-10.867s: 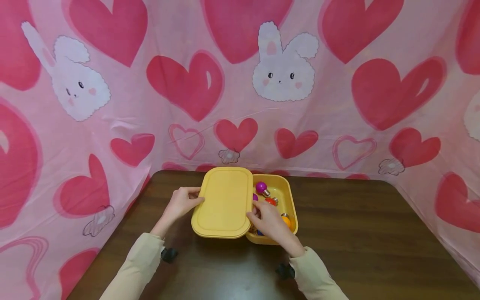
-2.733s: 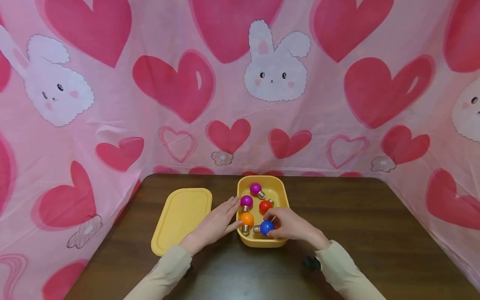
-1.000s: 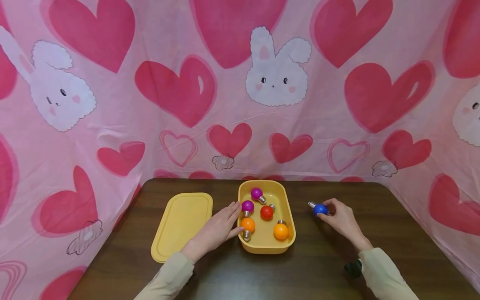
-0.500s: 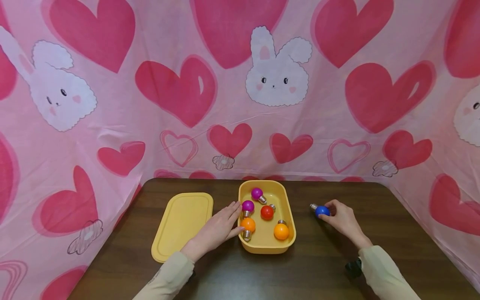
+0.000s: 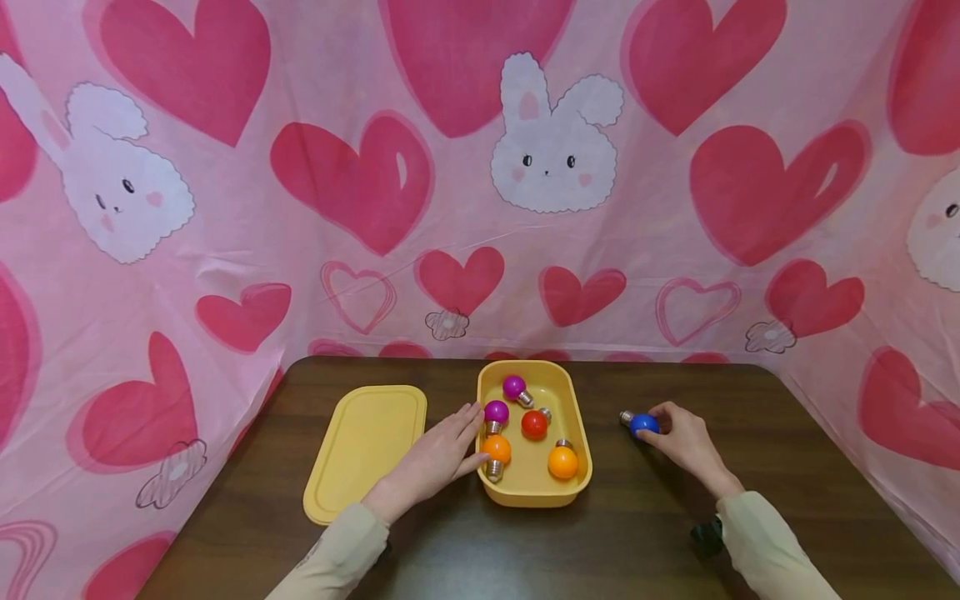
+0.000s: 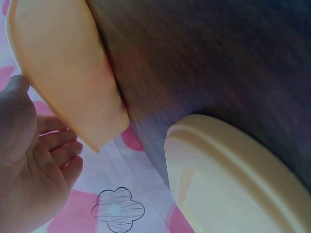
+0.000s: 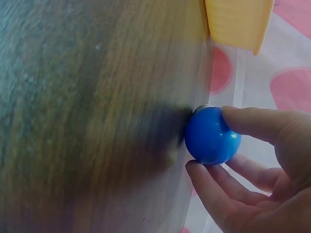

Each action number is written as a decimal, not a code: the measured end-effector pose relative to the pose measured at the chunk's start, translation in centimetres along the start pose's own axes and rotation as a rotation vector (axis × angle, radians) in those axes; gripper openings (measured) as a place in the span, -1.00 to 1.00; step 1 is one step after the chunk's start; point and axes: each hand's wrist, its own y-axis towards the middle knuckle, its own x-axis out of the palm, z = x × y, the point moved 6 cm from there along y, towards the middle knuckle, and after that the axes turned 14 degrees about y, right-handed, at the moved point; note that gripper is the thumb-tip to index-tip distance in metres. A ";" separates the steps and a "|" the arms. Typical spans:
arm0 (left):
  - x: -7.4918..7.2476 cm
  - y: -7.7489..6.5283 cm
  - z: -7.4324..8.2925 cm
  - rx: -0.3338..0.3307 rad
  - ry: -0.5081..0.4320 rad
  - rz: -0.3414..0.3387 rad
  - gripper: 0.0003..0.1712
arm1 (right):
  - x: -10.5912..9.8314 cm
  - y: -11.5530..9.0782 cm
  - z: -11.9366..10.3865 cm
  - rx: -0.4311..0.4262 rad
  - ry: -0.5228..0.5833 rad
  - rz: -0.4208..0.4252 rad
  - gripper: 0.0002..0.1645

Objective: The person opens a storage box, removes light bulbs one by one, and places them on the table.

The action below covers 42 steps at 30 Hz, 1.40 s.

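Observation:
A blue light bulb [image 5: 643, 426] with a silver screw base lies at the table's right side, and my right hand [image 5: 686, 437] pinches its round end between thumb and fingers. The right wrist view has the blue bulb [image 7: 212, 136] low against the tabletop. My left hand [image 5: 435, 454] rests with straight fingers along the left rim of a yellow box [image 5: 536, 498]. Inside the box are two purple bulbs [image 5: 514, 387], a red bulb [image 5: 534, 425] and two orange bulbs [image 5: 562, 462]. In the left wrist view, the fingers [image 6: 58, 141] touch the box's outer wall [image 6: 73, 73].
The yellow lid [image 5: 365, 450] lies flat on the brown wooden table [image 5: 480, 550], left of the box and close to the left forearm. A pink cloth [image 5: 465, 208] with hearts and rabbits hangs behind the table and along both sides.
Earlier the lid came off and was laid at the left. The right hand then carried the blue bulb out of the box to the right, lowering it slightly within the last second.

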 end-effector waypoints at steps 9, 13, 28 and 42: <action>-0.2 0.0 0.1 0.007 0.006 0.005 -0.15 | -0.1 0.0 0.0 -0.008 -0.015 -0.004 -0.47; -0.1 0.0 0.0 -0.007 0.002 -0.014 -0.14 | -0.1 0.1 0.0 -0.002 -0.008 -0.014 -0.46; -0.1 -0.1 0.0 -0.022 -0.004 -0.027 -0.14 | -0.6 0.1 -0.3 0.001 -0.005 -0.032 -0.50; 0.0 -0.1 0.0 -0.021 -0.012 -0.035 -0.15 | -0.8 0.1 -1.2 -0.047 -0.003 -0.014 -0.53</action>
